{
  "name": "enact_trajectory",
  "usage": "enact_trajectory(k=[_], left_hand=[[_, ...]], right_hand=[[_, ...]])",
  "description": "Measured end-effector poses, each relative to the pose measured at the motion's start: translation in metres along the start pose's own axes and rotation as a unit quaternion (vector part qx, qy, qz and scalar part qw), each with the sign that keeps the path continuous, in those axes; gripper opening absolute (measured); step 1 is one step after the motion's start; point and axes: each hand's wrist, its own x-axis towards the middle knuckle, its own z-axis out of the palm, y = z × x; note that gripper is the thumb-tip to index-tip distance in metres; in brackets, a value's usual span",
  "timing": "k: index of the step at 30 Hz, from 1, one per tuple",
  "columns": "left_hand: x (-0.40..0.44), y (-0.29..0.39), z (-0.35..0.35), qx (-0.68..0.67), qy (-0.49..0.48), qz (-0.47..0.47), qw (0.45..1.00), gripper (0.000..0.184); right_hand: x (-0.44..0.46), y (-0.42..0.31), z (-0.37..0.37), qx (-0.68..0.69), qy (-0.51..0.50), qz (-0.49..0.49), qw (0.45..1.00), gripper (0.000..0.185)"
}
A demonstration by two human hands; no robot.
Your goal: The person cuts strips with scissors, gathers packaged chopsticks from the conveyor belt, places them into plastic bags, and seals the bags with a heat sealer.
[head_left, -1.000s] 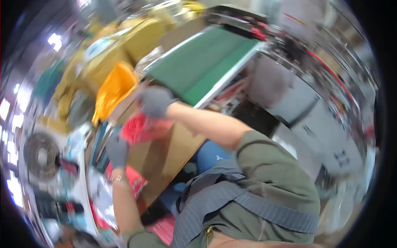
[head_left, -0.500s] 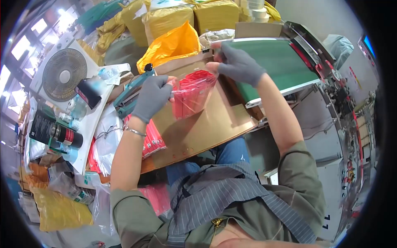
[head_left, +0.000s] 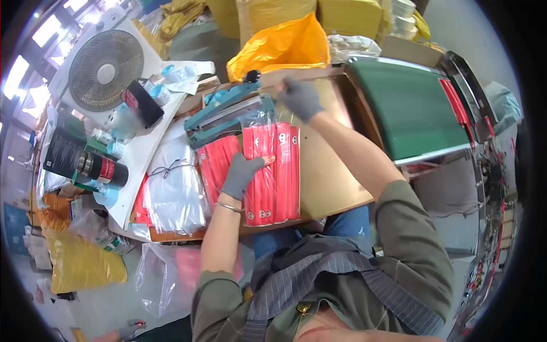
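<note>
My left hand [head_left: 242, 175], in a grey fingerless glove, grips the left side of a clear plastic bag of red packets [head_left: 288, 171], its thumb across the top. The bag lies flat, and its clear end reaches the teal hand sealer [head_left: 233, 117]. Over the right end of that sealer is my right hand [head_left: 302, 100], also gloved; its fingers are smeared by motion, and no held thing shows. Another stack of red packets [head_left: 215, 162] lies left of the bag, partly behind my left hand.
Clear plastic bags [head_left: 174, 196] tied with a dark cord lie at the left. Beyond them are a fan [head_left: 105, 71] and a black flask [head_left: 102, 170]. An orange sack [head_left: 279, 48] stands at the back, and a green conveyor belt [head_left: 399, 108] is at the right.
The bag has come down from between both hands to lie flat beside the sealer, with red packets showing inside. My right hand has moved off it. The view has shifted.
</note>
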Motion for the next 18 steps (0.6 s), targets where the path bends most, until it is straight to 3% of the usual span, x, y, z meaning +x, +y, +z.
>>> enact_trajectory(k=[2,3,5,6,9,10,12,13,15,17,18], left_hand=[[0.018,-0.025,-0.019,-0.057,0.044,0.036,0.997,0.036],[0.029,-0.033,-0.032,-0.065,0.065,-0.002,0.996,0.036],[0.053,-0.035,-0.059,-0.075,0.107,-0.075,0.989,0.035],[0.059,-0.022,-0.061,-0.104,0.104,-0.051,0.988,0.037],[0.078,-0.011,-0.093,-0.159,0.102,-0.046,0.981,0.038],[0.078,-0.009,-0.1,-0.144,0.109,-0.043,0.983,0.038],[0.075,-0.014,-0.108,-0.093,0.137,-0.046,0.985,0.039],[0.07,-0.022,-0.11,-0.07,0.148,-0.054,0.985,0.04],[0.067,-0.04,-0.109,0.107,0.213,-0.024,0.971,0.06],[0.042,-0.012,-0.076,0.243,0.285,0.025,0.927,0.072],[0.036,-0.033,-0.078,0.392,0.355,0.059,0.847,0.088]], right_hand=[[0.056,0.008,0.037,-0.01,0.099,0.037,0.994,0.033],[0.071,0.007,0.053,-0.016,0.148,0.058,0.987,0.031],[0.07,-0.055,0.043,-0.048,0.05,-0.053,0.996,0.032],[0.072,-0.084,0.034,-0.063,0.004,-0.113,0.992,0.033],[0.085,-0.102,0.035,-0.034,0.03,-0.136,0.99,0.034],[0.088,-0.087,0.049,-0.09,0.058,-0.126,0.986,0.032],[0.087,-0.017,0.099,-0.142,-0.048,-0.065,0.987,0.026],[0.082,-0.014,0.102,-0.144,-0.038,-0.061,0.987,0.024],[0.074,-0.013,0.097,-0.151,-0.018,-0.062,0.986,0.021],[0.075,-0.002,0.106,-0.138,-0.005,-0.072,0.988,0.02],[0.074,-0.003,0.106,-0.139,-0.003,-0.066,0.988,0.02]])
